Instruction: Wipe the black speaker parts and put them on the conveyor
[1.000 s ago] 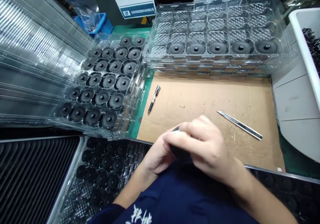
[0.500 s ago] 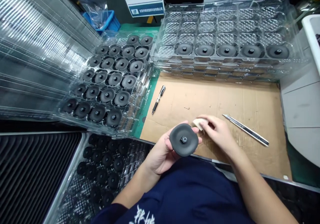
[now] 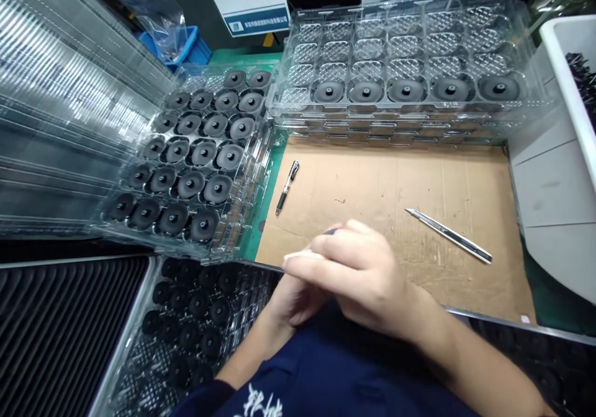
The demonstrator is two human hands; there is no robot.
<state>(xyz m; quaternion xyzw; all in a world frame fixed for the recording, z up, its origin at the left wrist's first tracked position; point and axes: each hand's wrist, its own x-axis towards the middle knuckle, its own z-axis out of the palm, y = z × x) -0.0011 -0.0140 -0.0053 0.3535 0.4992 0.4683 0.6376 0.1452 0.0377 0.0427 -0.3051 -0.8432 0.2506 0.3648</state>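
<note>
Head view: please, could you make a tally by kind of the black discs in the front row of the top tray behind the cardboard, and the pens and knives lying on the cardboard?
Black discs in the front row: 5
Pens on the cardboard: 1
Knives on the cardboard: 1
Total: 7

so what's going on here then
A person's right hand holds a pale piece over the left hand, with a dark part mostly hidden by the hands. A pen and slim cutter lie on the cardboard. Behind and left of it, clear trays hold round black parts.
</note>
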